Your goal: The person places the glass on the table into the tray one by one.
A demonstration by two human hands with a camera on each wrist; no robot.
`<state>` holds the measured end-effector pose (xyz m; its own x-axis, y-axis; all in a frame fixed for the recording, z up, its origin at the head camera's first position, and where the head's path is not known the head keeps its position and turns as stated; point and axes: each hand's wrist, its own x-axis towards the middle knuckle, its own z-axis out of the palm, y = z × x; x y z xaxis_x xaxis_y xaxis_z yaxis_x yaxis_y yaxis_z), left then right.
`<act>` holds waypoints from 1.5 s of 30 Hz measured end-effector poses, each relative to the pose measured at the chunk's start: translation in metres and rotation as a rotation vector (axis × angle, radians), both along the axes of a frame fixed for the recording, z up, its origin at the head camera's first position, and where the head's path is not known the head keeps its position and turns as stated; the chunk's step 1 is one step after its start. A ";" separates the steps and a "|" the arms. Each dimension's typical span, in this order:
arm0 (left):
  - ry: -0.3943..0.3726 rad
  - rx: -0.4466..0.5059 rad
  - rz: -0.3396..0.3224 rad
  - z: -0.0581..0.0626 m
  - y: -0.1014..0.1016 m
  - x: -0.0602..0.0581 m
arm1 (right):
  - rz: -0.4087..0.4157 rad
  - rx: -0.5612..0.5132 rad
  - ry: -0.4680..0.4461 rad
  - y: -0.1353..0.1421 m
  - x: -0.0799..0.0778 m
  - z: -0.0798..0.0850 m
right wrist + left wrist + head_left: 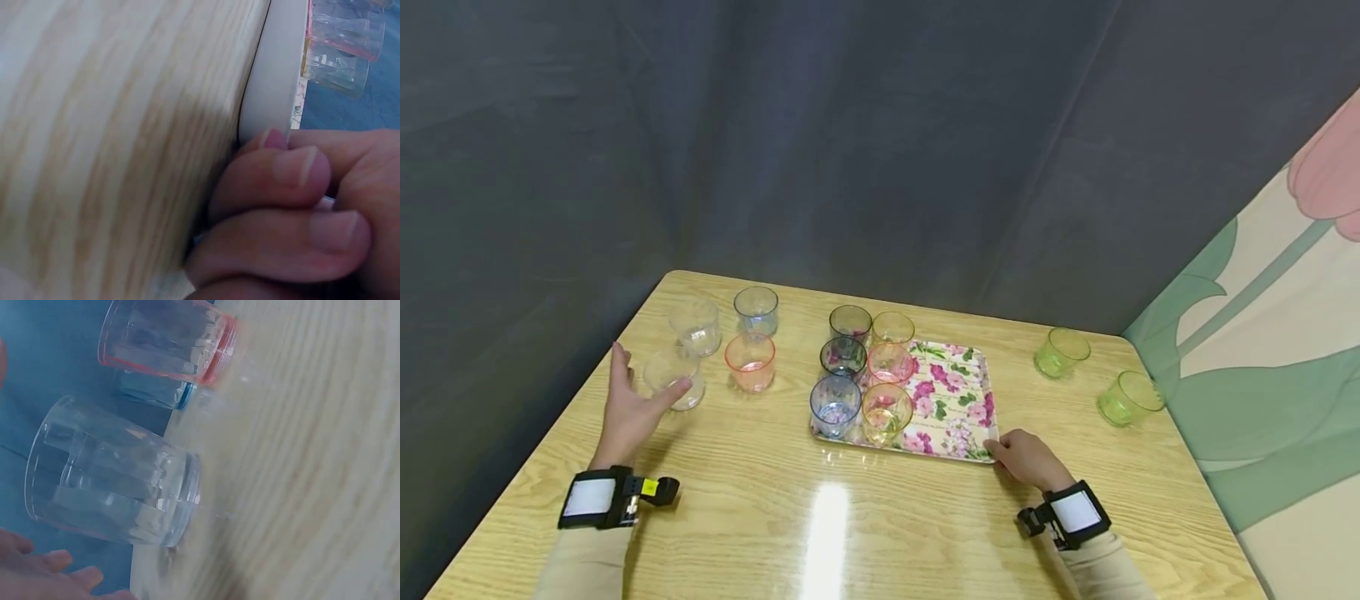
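From where the head view looks down, the floral tray lies on the wooden table, near its middle, its near right corner pinched by the right hand. Six tinted tumblers crowd its left side in two columns of three: a purplish one, a dark one and a blue one, and beside them a pale yellow one, a pink one and a nearer yellow one. Over on the table's left, the left hand is at the nearer clear glass, thumb spread wide from its fingers. A farther clear glass stands just behind, with a red-rimmed glass and a blue-grey glass to the right. Two green glasses stand well apart from the tray, by the table's right edge.

In the left wrist view, fingertips reach in beside an upright clear glass; I can't fairly say whether they touch it. The red-rimmed glass stands past it.

In the right wrist view, the right hand's fingers curl around the tray's white edge.
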<state>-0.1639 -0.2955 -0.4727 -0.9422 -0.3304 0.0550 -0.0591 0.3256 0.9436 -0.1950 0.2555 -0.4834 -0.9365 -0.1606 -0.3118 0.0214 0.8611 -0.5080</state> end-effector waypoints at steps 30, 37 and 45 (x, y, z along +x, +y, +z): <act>-0.041 -0.041 -0.052 -0.021 -0.001 -0.001 | -0.004 -0.004 -0.002 -0.002 -0.001 0.001; -0.056 -0.034 -0.053 -0.021 0.000 -0.001 | 0.008 -0.006 0.006 -0.001 0.000 0.000; -0.045 -0.019 -0.025 -0.023 0.000 0.001 | -0.019 -0.013 -0.001 -0.001 0.000 -0.001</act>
